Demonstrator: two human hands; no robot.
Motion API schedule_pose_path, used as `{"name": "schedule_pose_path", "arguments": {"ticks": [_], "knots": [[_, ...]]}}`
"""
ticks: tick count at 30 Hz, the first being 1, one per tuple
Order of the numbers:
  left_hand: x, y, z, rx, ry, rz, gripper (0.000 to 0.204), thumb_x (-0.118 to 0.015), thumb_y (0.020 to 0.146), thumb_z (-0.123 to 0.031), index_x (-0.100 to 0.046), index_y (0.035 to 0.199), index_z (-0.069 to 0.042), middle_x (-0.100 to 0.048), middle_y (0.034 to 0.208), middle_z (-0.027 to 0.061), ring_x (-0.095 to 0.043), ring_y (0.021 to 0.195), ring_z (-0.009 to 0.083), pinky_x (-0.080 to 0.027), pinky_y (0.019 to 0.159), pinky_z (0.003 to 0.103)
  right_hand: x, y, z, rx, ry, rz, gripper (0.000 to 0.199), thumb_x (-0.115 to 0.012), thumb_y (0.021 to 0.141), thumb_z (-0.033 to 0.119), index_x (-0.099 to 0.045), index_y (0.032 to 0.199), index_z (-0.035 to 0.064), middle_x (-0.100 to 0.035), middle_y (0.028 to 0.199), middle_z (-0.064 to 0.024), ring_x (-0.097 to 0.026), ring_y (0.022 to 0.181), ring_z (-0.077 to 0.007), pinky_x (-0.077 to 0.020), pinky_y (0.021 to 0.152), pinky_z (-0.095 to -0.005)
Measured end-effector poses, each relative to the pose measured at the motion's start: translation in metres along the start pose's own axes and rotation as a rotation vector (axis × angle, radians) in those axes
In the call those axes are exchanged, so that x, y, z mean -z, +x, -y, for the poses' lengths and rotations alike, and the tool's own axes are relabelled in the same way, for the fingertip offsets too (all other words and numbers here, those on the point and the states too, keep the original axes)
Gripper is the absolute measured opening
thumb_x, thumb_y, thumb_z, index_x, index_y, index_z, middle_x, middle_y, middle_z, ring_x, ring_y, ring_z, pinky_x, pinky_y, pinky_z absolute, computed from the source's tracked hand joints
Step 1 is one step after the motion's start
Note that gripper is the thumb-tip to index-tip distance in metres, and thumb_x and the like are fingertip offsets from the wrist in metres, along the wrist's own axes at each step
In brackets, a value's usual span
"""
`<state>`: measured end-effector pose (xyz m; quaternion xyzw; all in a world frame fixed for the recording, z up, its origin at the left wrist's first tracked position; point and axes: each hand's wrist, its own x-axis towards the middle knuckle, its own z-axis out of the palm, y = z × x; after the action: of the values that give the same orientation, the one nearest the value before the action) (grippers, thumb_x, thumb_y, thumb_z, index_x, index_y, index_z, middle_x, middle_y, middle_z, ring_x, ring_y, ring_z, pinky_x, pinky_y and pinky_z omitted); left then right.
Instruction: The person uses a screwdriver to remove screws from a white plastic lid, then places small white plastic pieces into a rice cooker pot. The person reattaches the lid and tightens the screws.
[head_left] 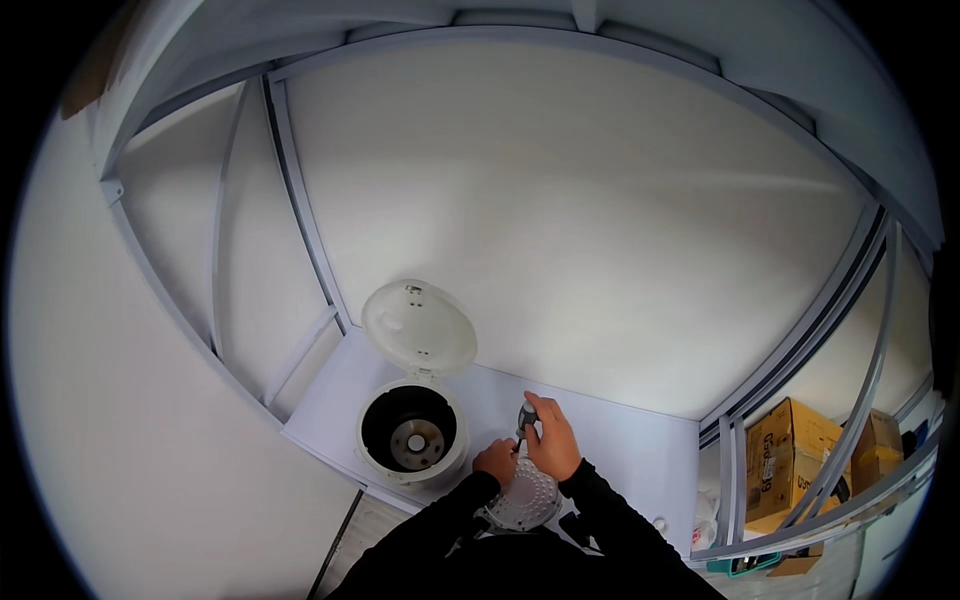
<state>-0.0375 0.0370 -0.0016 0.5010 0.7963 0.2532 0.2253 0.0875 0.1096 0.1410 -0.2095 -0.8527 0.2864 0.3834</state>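
My right hand (553, 444) is closed around the grey handle of a screwdriver (526, 413), held upright with its shaft pointing down. My left hand (496, 462) is closed close to the lower end of the shaft, at the far edge of a round, pale, dimpled part (528, 500). What its fingertips pinch is hidden. The round part lies right in front of my body, and both wrists are beside it. To the left stands a white rice cooker (364, 447) with its lid (420, 325) raised. Its dark inside shows a round metal plate (416, 443) at the bottom.
The white table (640, 455) backs onto a pale wall panel (580, 230). Metal frame posts (300, 200) rise at both sides, with a shelf overhead. Cardboard boxes (785, 460) stand beyond the right end. A small white item (660, 524) rests near the table's right front.
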Motion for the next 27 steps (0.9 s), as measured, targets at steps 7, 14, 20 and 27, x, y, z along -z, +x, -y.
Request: {"name": "schedule_pose_path", "arguments": {"ticks": [7, 14, 20, 27], "knots": [[-0.002, 0.002, 0.004, -0.027, -0.01, -0.023, 0.021, -0.062, 0.098, -0.029, -0.066, 0.111, -0.014, -0.066, 0.111, 0.015, -0.067, 0.1, 0.0411, -0.054, 0.087, 0.054, 0.005, 0.005, 0.0, 0.041, -0.019, 0.041, 0.062, -0.066, 0.084, -0.005, -0.052, 0.143, 0.0051, -0.059, 0.123, -0.0218, -0.062, 0.108, -0.0425, -0.0534, 0.093, -0.0444], [-0.002, 0.005, 0.009, -0.028, -0.005, 0.003, 0.018, -0.065, 0.097, -0.028, -0.067, 0.109, -0.015, -0.066, 0.111, 0.0137, -0.068, 0.101, 0.0393, -0.054, 0.087, 0.053, -0.008, 0.006, -0.009, -0.026, -0.006, 0.0, 0.063, -0.076, 0.084, 0.007, -0.053, 0.142, 0.0063, -0.062, 0.114, -0.0204, -0.065, 0.1, -0.0402, -0.0551, 0.086, -0.0441], [0.006, 0.002, -0.002, 0.03, -0.02, 0.022, 0.019, -0.066, 0.096, -0.028, -0.069, 0.108, -0.013, -0.067, 0.109, 0.0144, -0.068, 0.098, 0.0388, -0.054, 0.086, 0.052, 0.003, 0.009, 0.007, 0.028, -0.073, 0.087, 0.057, -0.075, 0.086, 0.007, -0.054, 0.138, 0.006, -0.065, 0.117, -0.0192, -0.066, 0.103, -0.0415, -0.0554, 0.086, -0.0443], [0.004, 0.003, 0.001, -0.037, -0.068, 0.003, 0.02, -0.067, 0.095, -0.028, -0.068, 0.107, -0.012, -0.068, 0.105, 0.015, -0.069, 0.097, 0.0387, -0.054, 0.085, 0.052, -0.006, 0.002, -0.012, -0.015, 0.002, -0.023, 0.052, -0.07, 0.089, 0.003, -0.053, 0.138, 0.0026, -0.068, 0.12, -0.0206, -0.067, 0.107, -0.0409, -0.0545, 0.092, -0.0437]]}}
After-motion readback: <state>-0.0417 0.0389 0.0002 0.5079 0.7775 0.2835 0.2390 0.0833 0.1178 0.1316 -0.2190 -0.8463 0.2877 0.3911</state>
